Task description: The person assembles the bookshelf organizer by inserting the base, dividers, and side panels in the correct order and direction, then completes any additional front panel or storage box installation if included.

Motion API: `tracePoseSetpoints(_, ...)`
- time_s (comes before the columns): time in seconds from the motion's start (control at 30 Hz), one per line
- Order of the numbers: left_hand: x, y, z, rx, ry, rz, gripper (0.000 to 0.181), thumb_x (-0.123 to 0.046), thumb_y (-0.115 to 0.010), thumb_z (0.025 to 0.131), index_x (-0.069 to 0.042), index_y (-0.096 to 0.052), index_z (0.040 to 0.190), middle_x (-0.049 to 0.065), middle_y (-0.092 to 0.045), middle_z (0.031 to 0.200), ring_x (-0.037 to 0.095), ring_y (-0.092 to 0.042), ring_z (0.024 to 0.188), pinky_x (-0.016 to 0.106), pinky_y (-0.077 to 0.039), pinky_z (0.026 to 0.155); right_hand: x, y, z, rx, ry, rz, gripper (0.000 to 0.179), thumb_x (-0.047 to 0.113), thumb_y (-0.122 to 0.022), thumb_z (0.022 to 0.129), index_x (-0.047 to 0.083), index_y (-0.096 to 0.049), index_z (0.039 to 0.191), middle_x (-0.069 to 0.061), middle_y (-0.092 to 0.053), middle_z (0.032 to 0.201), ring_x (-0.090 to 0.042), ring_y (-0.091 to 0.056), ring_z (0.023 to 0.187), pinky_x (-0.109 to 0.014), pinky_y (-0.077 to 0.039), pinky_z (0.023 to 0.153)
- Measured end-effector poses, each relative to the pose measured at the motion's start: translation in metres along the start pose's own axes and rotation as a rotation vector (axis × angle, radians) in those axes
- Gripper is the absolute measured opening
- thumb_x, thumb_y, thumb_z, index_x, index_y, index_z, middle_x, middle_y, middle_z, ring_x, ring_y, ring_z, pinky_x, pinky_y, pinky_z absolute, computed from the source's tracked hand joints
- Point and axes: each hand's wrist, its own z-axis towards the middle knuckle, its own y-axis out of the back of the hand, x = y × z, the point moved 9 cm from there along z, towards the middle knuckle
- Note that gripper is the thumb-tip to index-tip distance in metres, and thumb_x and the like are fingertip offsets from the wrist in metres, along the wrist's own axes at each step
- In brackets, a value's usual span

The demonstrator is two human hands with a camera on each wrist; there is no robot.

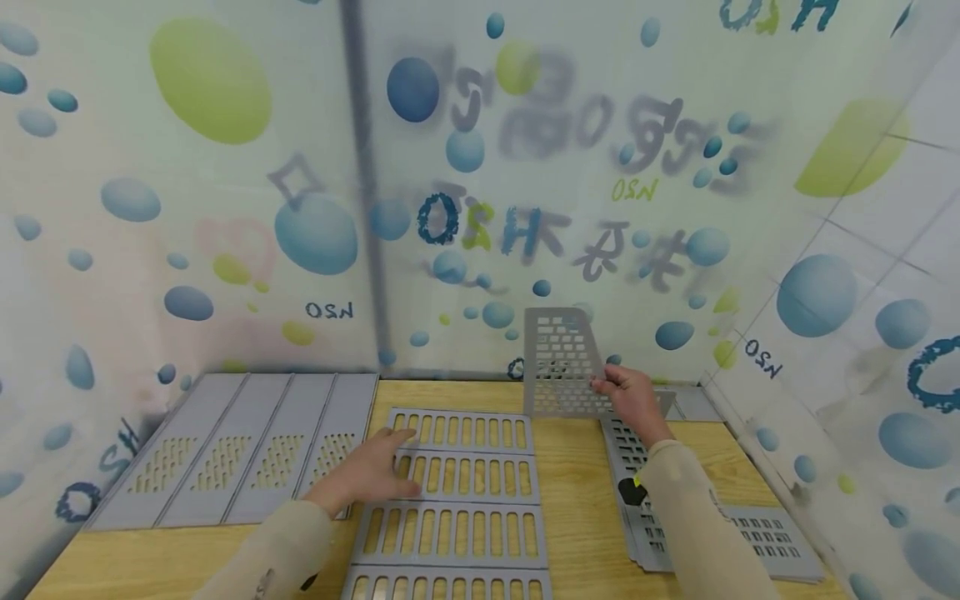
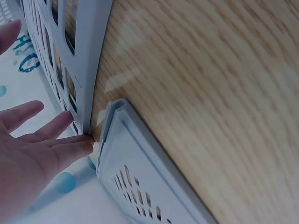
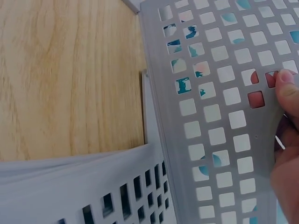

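Note:
My right hand point(image 1: 633, 404) pinches the slanted edge of a thin grey panel point(image 1: 534, 367) with rows of small rectangular holes. The panel stands raised at the back of the table, and the patterned curtain shows through its holes in the right wrist view. My left hand point(image 1: 367, 471) lies at the left edge of the grey slotted panels point(image 1: 457, 562), fingers spread. In the left wrist view its fingertips point(image 2: 86, 144) meet or nearly meet that edge, and nothing is gripped. Under my right forearm lies a stack of grey perforated panels point(image 1: 637, 550), partly hidden.
Grey panels with slanted holes point(image 1: 217, 408) lie side by side on the left of the wooden table point(image 1: 581, 500). Another perforated panel point(image 1: 795, 567) lies at the right. A patterned curtain point(image 1: 450, 350) hangs along the back edge; a tiled wall point(image 1: 892, 225) shows at right.

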Motion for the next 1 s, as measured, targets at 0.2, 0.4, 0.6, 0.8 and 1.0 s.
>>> tracePoseSetpoints(0.2,0.0,0.001,-0.001,-0.003,0.001,-0.017,0.087,-0.032,-0.088,0.08,-0.005,-0.048,0.152,0.033,-0.043,0.153,0.053,-0.048,0.135,0.068,-0.043,0.105,-0.002,0.002,-0.001,-0.031,-0.008,0.013,0.015,0.009,-0.061,0.104,-0.002,-0.069,0.097,-0.018,-0.073,0.105,-0.031,-0.064,0.091,-0.044,-0.052,0.078)
tracePoseSetpoints(0.4,0.0,0.004,-0.002,-0.015,-0.006,-0.051,0.086,-0.031,-0.088,0.08,-0.004,-0.049,0.152,0.029,-0.046,0.151,0.05,-0.05,0.133,0.066,-0.044,0.105,-0.004,0.007,-0.003,-0.072,0.003,0.049,0.018,0.004,-0.061,0.103,-0.003,-0.064,0.087,-0.019,-0.072,0.1,-0.024,-0.063,0.089,-0.039,-0.05,0.076)
tracePoseSetpoints(0.6,-0.009,0.002,0.0,-0.018,-0.037,-0.095,0.081,-0.029,-0.084,0.084,-0.003,-0.048,0.152,0.026,-0.049,0.151,0.048,-0.051,0.134,0.066,-0.045,0.105,0.005,0.002,-0.004,-0.084,0.062,0.02,0.021,0.006,-0.064,0.101,-0.001,-0.063,0.082,-0.013,-0.065,0.078,-0.014,-0.055,0.069,-0.033,-0.047,0.066)
tracePoseSetpoints(0.8,-0.02,0.001,0.006,-0.058,-0.021,-0.107,0.076,-0.025,-0.077,0.09,0.004,-0.044,0.152,0.03,-0.044,0.15,0.048,-0.05,0.133,0.064,-0.046,0.104,0.023,-0.016,-0.003,-0.064,0.135,-0.001,0.022,0.009,-0.067,0.1,0.004,-0.063,0.079,-0.01,-0.064,0.074,-0.01,-0.035,0.058,-0.031,-0.035,0.06)
tracePoseSetpoints(1.0,-0.006,0.013,-0.002,-0.134,0.135,0.058,0.037,-0.016,-0.074,0.09,0.016,-0.065,0.107,0.035,-0.058,0.12,0.048,-0.057,0.11,0.058,-0.053,0.089,0.025,-0.022,-0.002,0.018,0.125,-0.098,0.026,0.012,-0.065,0.102,0.006,-0.054,0.08,-0.014,-0.059,0.075,-0.017,-0.034,0.059,-0.034,-0.034,0.061)
